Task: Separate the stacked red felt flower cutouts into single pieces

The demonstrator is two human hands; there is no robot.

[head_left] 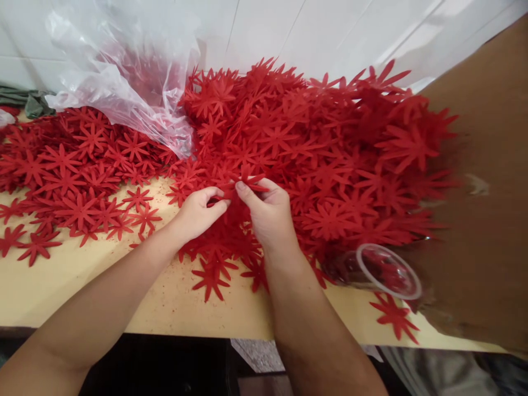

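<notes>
Both hands meet in front of a large heap of red star-shaped petal pieces (pixel 284 132). My right hand (pixel 268 209) is closed, with the thumb and fingers pinching a red petal piece (pixel 249 181). Just to its left, my left hand (pixel 202 212) has thumb and forefinger curled together at the edge of red petals; whether it grips the same piece or another one is hard to make out. More red pieces lie directly beneath both hands, and a few loose ones (pixel 210 278) rest on the pale yellow table (pixel 165 297).
A clear plastic bag (pixel 140 93) stands behind a second spread of red pieces (pixel 66 170) at left. On the right, a clear plastic tub (pixel 388 272) lies tipped beside a brown cardboard sheet (pixel 482 220). A white wall (pixel 264 33) closes off the back.
</notes>
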